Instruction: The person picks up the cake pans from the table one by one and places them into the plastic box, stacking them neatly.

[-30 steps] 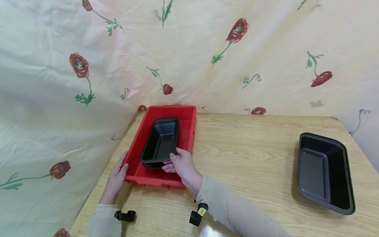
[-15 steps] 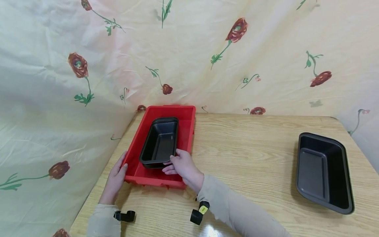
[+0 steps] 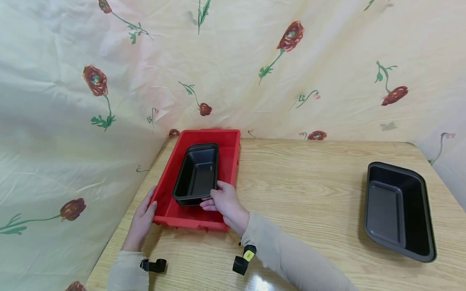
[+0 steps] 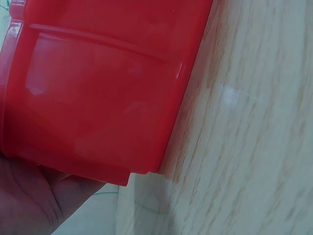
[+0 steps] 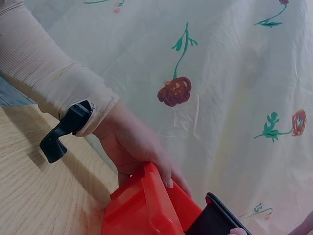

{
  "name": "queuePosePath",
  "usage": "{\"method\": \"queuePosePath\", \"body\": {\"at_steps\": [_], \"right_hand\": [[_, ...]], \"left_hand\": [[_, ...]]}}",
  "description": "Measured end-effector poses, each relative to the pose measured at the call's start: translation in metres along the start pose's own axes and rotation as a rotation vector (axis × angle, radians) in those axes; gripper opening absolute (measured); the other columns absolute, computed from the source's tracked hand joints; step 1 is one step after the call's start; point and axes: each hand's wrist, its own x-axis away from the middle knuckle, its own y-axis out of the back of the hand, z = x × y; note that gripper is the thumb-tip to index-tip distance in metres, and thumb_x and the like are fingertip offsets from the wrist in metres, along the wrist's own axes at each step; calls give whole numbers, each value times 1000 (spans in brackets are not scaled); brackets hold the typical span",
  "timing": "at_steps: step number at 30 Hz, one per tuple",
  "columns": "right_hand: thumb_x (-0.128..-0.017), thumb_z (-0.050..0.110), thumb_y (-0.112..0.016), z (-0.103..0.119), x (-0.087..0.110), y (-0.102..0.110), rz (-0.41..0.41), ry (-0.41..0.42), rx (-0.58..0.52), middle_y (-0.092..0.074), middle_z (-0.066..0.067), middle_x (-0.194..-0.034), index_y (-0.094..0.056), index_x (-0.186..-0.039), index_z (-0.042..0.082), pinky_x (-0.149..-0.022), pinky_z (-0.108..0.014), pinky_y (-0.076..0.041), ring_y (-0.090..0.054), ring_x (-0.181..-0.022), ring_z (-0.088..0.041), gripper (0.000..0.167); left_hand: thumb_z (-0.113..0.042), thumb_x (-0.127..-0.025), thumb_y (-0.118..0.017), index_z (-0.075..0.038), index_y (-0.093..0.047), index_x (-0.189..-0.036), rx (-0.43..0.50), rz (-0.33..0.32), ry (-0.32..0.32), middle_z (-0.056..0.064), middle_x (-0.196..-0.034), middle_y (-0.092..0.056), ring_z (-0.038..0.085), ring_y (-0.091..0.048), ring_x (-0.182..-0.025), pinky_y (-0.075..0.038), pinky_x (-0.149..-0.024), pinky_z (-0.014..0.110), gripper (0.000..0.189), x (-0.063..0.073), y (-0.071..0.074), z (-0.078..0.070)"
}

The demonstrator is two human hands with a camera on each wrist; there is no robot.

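Barely changed since before: right hand still pinching black loaf pan in red bin, left hand flat against its corner; larger pan well apart on worktop.

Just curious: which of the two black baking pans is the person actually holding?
The narrow loaf pan in the red bin; the right hand grips its near end. The wider pan sits untouched at the far right.

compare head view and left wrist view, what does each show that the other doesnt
Only the head view shows the right hand gripping the black loaf pan, plus the larger black pan apart on the right. Only the left wrist view shows the bin's outer wall close up, with the palm against it. Both show the red bin, the left hand and the wooden table.
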Motion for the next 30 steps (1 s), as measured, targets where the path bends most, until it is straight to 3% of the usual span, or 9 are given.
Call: {"method": "queuePosePath", "body": {"at_steps": [18,30], "right_hand": [[-97,-2,-46,0,-5,-2,-7,5,-87,-62,-26,-119,-48,-139,-1,-76,-36,-57,-70,-70,-20,42],[-98,-2,-44,-2,-8,-6,-4,21,-100,-60,-30,-119,-47,-139,-1,-74,-35,-57,-69,-69,-20,41]], "left_hand": [[-18,-107,-34,-33,-18,-157,6,10,4,10,-159,-20,34,-31,-136,-38,-104,46,55,1,0,-2],[-18,-107,-35,-27,-19,-157,-9,7,-5,12,-158,-22,34,-32,-135,-42,-93,22,54,-1,1,1]]}}
